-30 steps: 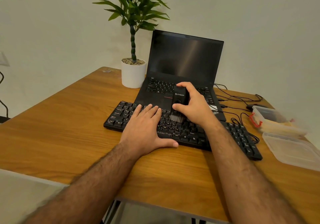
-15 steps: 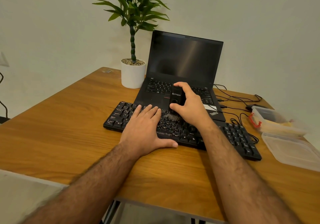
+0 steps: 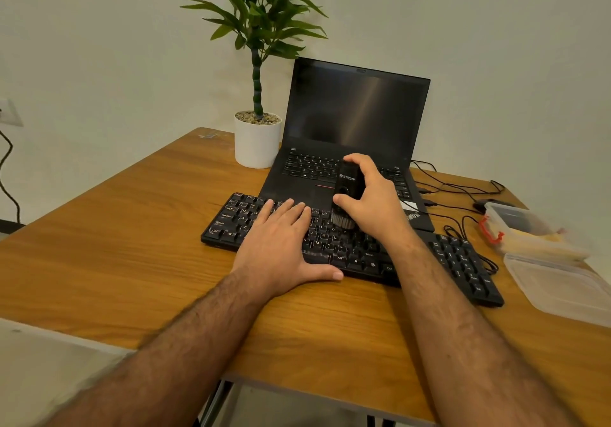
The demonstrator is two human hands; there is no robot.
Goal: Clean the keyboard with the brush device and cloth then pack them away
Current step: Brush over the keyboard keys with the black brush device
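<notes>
My right grip (image 3: 370, 205) clasps brush device (image 3: 347, 192), bristles on keyboard (image 3: 463, 261) just below; left grip (image 3: 281, 248) lies flat, fingers straight, beside it on keys. Tabletop (image 3: 115, 228) w/ laptop (image 3: 357, 122) behind.

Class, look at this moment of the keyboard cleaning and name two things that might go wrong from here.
1. The left hand lies flat on the keyboard beside the brush; a wide stroke might hit its fingers.
2. The right hand works the brush just in front of the open laptop, so swept dust may land on the laptop's keys.
</notes>
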